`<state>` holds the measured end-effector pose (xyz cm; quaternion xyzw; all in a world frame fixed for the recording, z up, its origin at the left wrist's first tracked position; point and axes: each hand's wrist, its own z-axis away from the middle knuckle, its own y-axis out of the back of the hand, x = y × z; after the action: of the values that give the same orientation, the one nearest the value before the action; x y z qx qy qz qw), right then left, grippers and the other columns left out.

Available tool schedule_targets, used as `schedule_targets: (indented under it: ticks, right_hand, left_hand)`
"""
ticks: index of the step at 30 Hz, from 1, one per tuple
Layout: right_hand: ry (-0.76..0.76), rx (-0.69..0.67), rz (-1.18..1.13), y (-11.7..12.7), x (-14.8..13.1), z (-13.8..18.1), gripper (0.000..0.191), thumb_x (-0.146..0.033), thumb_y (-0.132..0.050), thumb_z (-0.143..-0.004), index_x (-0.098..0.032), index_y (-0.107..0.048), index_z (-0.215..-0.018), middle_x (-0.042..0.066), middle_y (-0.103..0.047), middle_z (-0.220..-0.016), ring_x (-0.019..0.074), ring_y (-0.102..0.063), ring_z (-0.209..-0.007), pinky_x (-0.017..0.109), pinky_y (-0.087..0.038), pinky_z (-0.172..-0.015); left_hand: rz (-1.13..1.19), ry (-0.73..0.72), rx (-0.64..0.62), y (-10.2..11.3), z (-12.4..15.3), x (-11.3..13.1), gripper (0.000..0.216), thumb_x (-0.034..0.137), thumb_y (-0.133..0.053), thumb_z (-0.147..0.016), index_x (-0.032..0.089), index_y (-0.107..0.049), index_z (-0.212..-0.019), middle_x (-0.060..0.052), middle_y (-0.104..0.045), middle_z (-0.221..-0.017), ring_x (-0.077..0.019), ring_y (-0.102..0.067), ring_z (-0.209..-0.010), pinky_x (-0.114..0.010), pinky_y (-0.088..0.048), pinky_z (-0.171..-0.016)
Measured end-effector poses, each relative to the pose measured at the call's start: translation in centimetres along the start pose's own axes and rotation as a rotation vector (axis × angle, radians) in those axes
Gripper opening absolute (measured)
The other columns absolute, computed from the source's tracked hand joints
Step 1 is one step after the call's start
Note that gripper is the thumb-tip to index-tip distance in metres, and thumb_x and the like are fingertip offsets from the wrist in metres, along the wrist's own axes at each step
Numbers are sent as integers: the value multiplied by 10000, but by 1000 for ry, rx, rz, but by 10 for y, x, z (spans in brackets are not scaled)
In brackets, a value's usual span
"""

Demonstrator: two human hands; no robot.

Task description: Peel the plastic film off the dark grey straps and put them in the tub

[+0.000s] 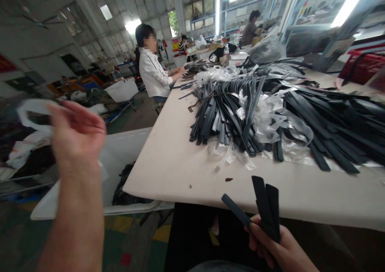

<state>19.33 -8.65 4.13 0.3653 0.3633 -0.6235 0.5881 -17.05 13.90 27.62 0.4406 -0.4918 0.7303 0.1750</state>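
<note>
My left hand (76,133) is raised at the far left over a white bin, blurred by motion, its fingers curled. A looped translucent plastic strip (33,117) hangs from its fingertips. Down at the table's front edge, my right hand (270,242) is closed round a few black strap pieces (264,204). These fan out upward from the grip, one of them tilting off to the left. On the table (168,163) lies a big heap of black straps (216,111), with crumpled clear plastic strips (270,119) tangled among them.
The white bin (126,137) left of the table has black material (129,185) inside. A co-worker in a white jacket (153,73) is at the table's far left side. More people are farther back. A red bag (362,69) lies at the right.
</note>
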Motion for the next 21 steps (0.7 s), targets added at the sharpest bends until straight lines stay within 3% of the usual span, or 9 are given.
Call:
schedule_targets:
  ticks: [1, 2, 3, 5, 7, 9, 15, 21]
  right_hand:
    - [15, 22, 18, -1, 2, 0, 545, -719, -603, -740, -186, -600, -858, -20, -595, -562, 109, -476, -427, 213, -340, -390]
    - [40, 37, 49, -3, 2, 0, 526, -699, -587, -766, -188, -600, -890, -23, -591, -569, 109, -470, -423, 217, -349, -394]
    - [73, 39, 98, -5, 1, 0, 492, -672, -562, -800, -191, -600, -893, -25, -585, -575, 108, -462, -416, 223, -357, -398]
    - [154, 26, 248, -9, -3, -1, 401, -586, -508, -869, -198, -597, -817, -28, -562, -581, 112, -465, -423, 231, -373, -415]
    - [238, 19, 416, -13, -11, -3, 328, -463, -486, -904, -207, -575, -721, -31, -539, -585, 119, -490, -449, 228, -386, -438]
    - [293, 23, 533, -17, -18, -4, 249, -348, -487, -900, -215, -565, -705, -36, -540, -588, 123, -515, -468, 223, -399, -464]
    - [404, 28, 654, -30, -29, -9, 133, -223, -497, -846, -230, -609, -776, -21, -640, -645, 159, -592, -567, 236, -419, -559]
    - [435, 42, 723, -35, -28, -21, 256, -131, -481, -753, -244, -655, -903, 15, -735, -792, 212, -686, -749, 266, -446, -668]
  left_hand:
    - [168, 88, -19, 1, 22, -40, 280, 444, -537, -933, 221, -614, -783, 132, -673, -658, -25, -657, -617, -122, -513, -583]
    - [166, 227, -41, 5, 44, -83, 255, 262, -479, -983, 149, -611, -797, 75, -698, -703, -50, -680, -661, -176, -541, -634]
    - [136, 327, -19, 11, 64, -124, 273, 161, -452, -978, 120, -604, -756, 21, -701, -676, -81, -685, -622, -188, -554, -587]
    - [85, 519, 14, 28, 100, -192, 211, 82, -483, -936, 94, -622, -778, -58, -723, -718, -134, -708, -639, -224, -577, -571]
    - [78, 617, 35, 45, 126, -233, 178, 75, -510, -919, 107, -629, -791, -77, -738, -777, -152, -723, -689, -242, -593, -600]
    - [89, 663, 46, 56, 141, -248, 147, 90, -543, -909, 124, -633, -797, -75, -746, -814, -160, -729, -720, -257, -604, -633]
    - [91, 715, 71, 61, 151, -246, 124, 81, -559, -899, 121, -640, -814, -83, -751, -812, -161, -727, -696, -249, -603, -616]
    - [90, 737, 76, 64, 162, -252, 132, 56, -551, -895, 114, -641, -818, -75, -745, -783, -156, -717, -687, -255, -601, -628]
